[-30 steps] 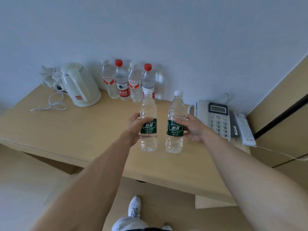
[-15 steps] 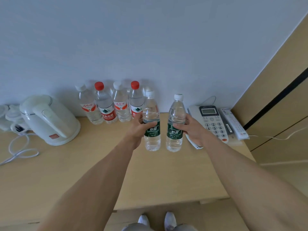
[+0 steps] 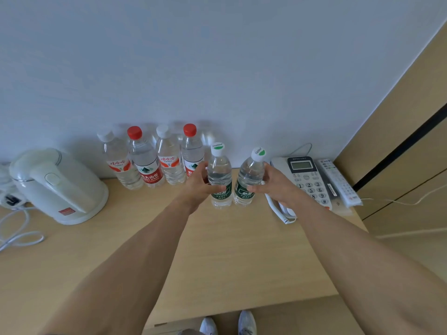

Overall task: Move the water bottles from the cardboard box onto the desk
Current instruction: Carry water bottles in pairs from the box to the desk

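Two clear water bottles with green labels and white caps are over the back of the wooden desk (image 3: pixel 229 257). My left hand (image 3: pixel 197 187) grips the left bottle (image 3: pixel 219 174) around its label. My right hand (image 3: pixel 278 187) grips the right bottle (image 3: pixel 249 176), which tilts slightly to the right. Their bases are at or just above the desk top; I cannot tell whether they touch it. Several other water bottles (image 3: pixel 145 158) with red labels stand in a row against the wall, just left of the held pair. The cardboard box is out of sight.
A white electric kettle (image 3: pixel 58 187) with its cord stands at the desk's left. At the right a desk phone (image 3: pixel 307 182) and a white remote (image 3: pixel 338 182) lie by the wooden panel. My shoes (image 3: pixel 227 325) show below the desk's front edge.
Both hands have carried the two green-label bottles farther back over the desk and lower, closer to the row at the wall. The view has moved nearer and tilted down.
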Action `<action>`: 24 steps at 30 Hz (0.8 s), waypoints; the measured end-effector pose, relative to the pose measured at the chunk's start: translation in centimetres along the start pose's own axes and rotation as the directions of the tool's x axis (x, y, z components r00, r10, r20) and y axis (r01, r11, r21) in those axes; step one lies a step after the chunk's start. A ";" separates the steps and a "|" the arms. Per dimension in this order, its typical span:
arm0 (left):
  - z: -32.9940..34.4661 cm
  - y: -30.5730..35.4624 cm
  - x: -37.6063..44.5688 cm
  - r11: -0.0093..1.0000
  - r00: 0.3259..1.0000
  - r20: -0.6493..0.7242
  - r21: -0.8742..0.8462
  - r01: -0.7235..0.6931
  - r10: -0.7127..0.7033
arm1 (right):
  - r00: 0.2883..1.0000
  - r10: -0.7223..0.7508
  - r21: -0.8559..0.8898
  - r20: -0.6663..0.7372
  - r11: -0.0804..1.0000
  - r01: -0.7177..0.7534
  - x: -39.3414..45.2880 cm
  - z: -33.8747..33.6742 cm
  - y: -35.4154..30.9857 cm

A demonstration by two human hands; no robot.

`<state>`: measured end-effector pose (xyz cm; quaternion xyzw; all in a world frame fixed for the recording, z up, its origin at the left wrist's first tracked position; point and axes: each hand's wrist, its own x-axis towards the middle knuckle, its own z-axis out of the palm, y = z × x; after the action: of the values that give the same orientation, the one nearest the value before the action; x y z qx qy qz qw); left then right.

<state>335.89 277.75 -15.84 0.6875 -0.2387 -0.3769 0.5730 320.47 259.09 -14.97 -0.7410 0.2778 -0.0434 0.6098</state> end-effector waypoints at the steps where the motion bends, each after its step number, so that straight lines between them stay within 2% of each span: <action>1: 0.0 0.1 0.0 1.000 1.000 0.001 0.020 -0.005 0.005 | 1.000 -0.003 -0.026 0.001 1.000 0.003 0.1 -0.1 -0.1; 12: 0.1 0.2 -0.7 0.954 0.995 -0.037 0.289 -0.083 0.098 | 0.999 -0.021 -0.177 0.040 0.984 0.028 0.4 -0.4 -1.4; 17: -0.2 1.9 -1.4 0.908 0.991 -0.020 0.404 -0.110 0.129 | 0.996 -0.082 -0.234 -0.027 0.970 0.073 -0.3 -0.2 -2.7; 19: -0.5 3.6 -1.7 0.862 0.980 -0.030 0.482 -0.159 0.198 | 0.988 -0.140 -0.295 -0.063 0.948 0.116 -0.3 -0.4 -3.6; 22: -1.3 6.8 -2.5 0.705 0.933 -0.012 0.659 -0.262 0.359 | 0.975 -0.209 -0.355 -0.081 0.920 0.167 -0.3 -0.9 -5.0; 24: -1.5 9.0 -2.8 0.628 0.914 0.032 0.717 -0.303 0.405 | 0.965 -0.248 -0.399 -0.079 0.895 0.197 -0.2 -0.9 -5.8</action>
<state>336.35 278.73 -6.31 0.8166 -0.4567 -0.0890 0.3414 321.99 258.98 -9.31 -0.8695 0.2325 -0.1047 0.4229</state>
